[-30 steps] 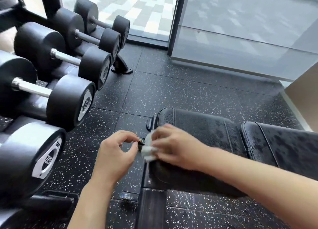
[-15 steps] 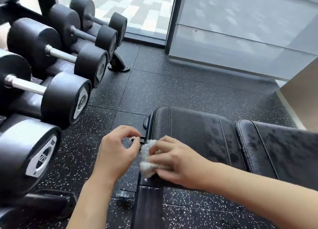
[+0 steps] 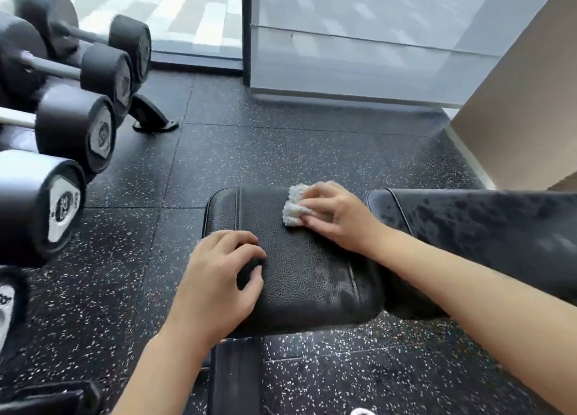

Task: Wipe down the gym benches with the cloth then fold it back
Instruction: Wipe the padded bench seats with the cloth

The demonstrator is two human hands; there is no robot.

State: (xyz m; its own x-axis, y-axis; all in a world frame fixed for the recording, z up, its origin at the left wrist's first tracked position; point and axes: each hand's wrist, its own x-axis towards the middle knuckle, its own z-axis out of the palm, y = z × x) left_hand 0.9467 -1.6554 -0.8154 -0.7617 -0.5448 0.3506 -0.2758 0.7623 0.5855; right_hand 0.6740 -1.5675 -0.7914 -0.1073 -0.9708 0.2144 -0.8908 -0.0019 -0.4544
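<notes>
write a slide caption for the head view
Right hand presses a white cloth on the bench seat pad; left hand steadies it.

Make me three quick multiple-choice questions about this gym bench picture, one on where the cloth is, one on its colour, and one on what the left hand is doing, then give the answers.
1. Where is the cloth?
A. On the seat pad, under the right hand
B. On the floor
C. Draped over a dumbbell

2. What colour is the cloth?
A. Blue
B. White
C. Red

3. What is the left hand doing?
A. Lifting a dumbbell
B. Holding the cloth
C. Resting on the seat pad's near left part, holding nothing

Answers: 1 A, the right hand's fingers press it against the pad's far edge. 2 B, it shows pale white against black upholstery. 3 C, its fingers are bent on the pad with nothing in them.
</notes>
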